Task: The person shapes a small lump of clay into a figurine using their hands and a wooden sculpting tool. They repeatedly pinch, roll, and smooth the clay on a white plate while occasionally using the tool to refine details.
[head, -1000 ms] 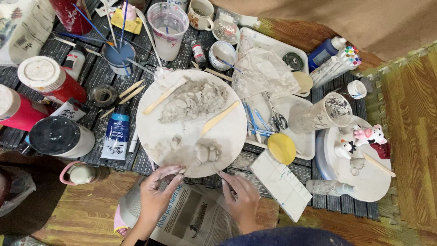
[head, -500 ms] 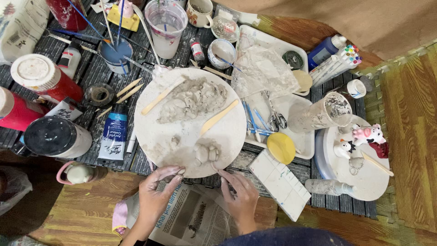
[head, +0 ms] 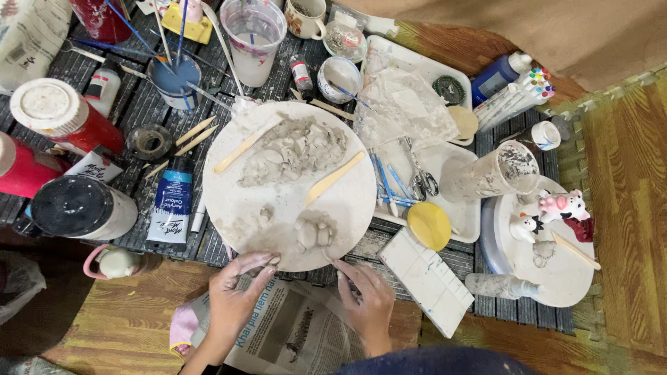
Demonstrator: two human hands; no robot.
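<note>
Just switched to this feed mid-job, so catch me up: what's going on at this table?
A person is modelling grey clay at a crowded craft table. Both hands sit at the near rim of a round white board: the left hand pinches a small bit of clay, the right hand rests beside it on a newspaper. A small clay figure and a bigger clay heap lie on the board with two wooden modelling sticks.

We saw both hands bare: no gloves, rings or watch. Left hand (head: 233, 305) and right hand (head: 367, 305) were smeared with pale grey clay, mostly on the fingers. Forearms bare, no sleeves in view. Dark blue garment at the frame bottom.
</note>
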